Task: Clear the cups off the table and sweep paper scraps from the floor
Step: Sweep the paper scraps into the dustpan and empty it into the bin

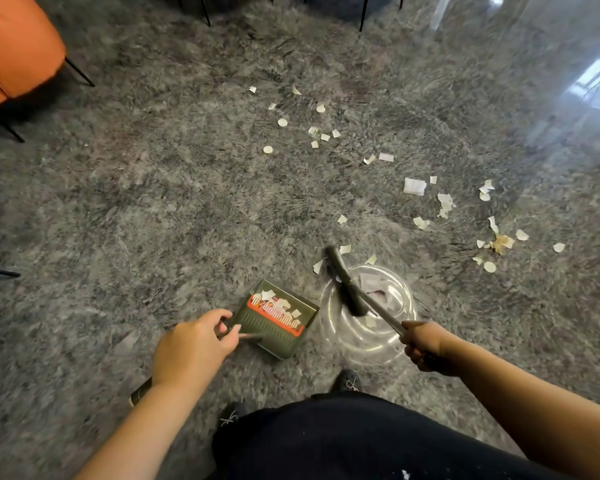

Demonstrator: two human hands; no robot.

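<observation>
Head view: L hand grips dustpan handle; R hand wraps broom stick. Broom head's long axis runs 11–5, just right of pan. Scraps lie 1–2 o'clock of it, nearer R hand; no cups seen.

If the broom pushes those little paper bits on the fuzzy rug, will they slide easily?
Probably not smoothly. The paper scraps look thin and light, so they may flip or flutter. The shaggy carpet will likely snag them, so the broom may need several strokes.
</observation>
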